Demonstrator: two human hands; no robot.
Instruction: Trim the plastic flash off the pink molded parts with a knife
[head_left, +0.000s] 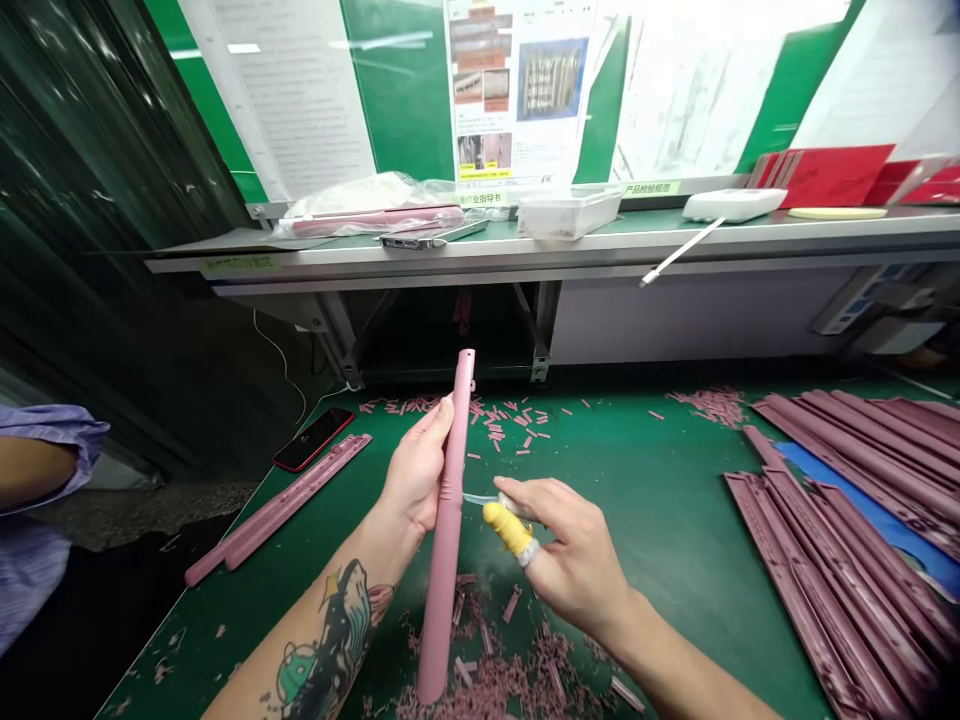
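A long pink plastic part [444,560] stands tilted over the green table, gripped near its upper half by my left hand [420,460]. My right hand [577,545] is closed around a small blade [478,498], whose tip meets the right edge of the part near its ribbed band. The blade's handle is mostly hidden in my fingers. A yellow finger cot [507,528] covers my right thumb. Below the part lie many pink shavings [517,660] and short trimmed bits.
Pink parts [817,570] are stacked at the right, some over a blue sheet [862,500]. Two more pink strips [292,510] and a phone [313,438] lie left. A shelf [450,262] spans the back, holding a clear tray [568,212]. Another person's sleeve [45,450] shows at left.
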